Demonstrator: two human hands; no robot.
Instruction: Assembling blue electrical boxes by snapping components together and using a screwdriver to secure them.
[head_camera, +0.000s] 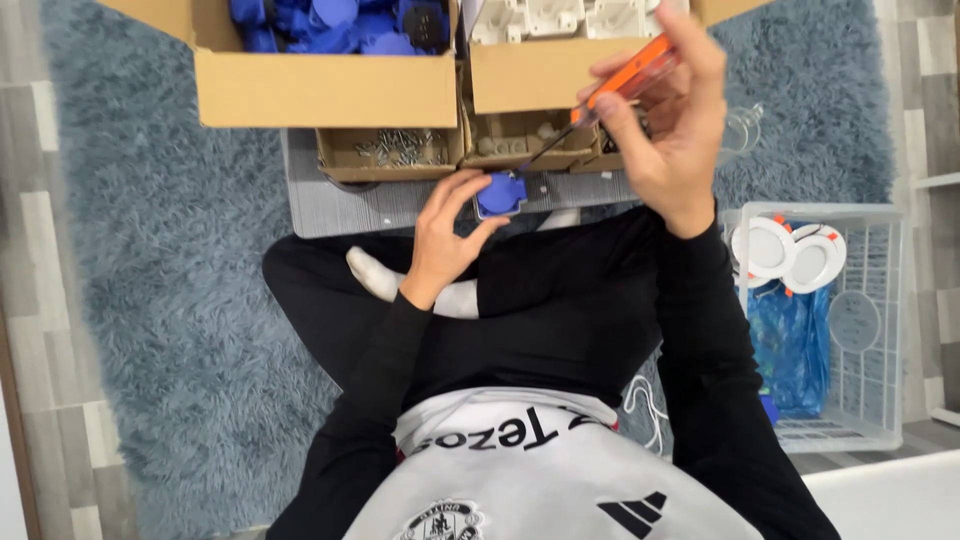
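Down on the shaggy grey-blue rug (170, 260), a person is sitting cross-legged, both black sleeves reaching forward over their knees. The left hand (447, 232) is curling up from below, thumb and fingers closing around a small blue socket part (501, 193) and holding it just over the near edge of a grey ribbed board (345, 208). The right hand (668, 120) is lifting higher and further out, wrist bent, fingers wrapping tightly round the orange handle of a screwdriver (620, 85); its dark shaft is slanting down to the left, and the tip is pointing at the blue part, though I cannot tell whether it is touching it.

Pale wood-look flooring is showing at both sides of the rug.

Beyond the board, a large cardboard box (325, 88) on the left is holding a heap of blue plastic parts, and a second cardboard box (535, 72) beside it is holding white plastic parts. In front of these, low open cartons are standing in a row: the left one (390, 160) is carrying a scatter of small metal screws, the next (515, 140) a few small pale pieces. To the person's right, a white wire basket (870, 320) is sitting on the floor with round white discs (790, 255) and a blue plastic bag (790, 345) inside.
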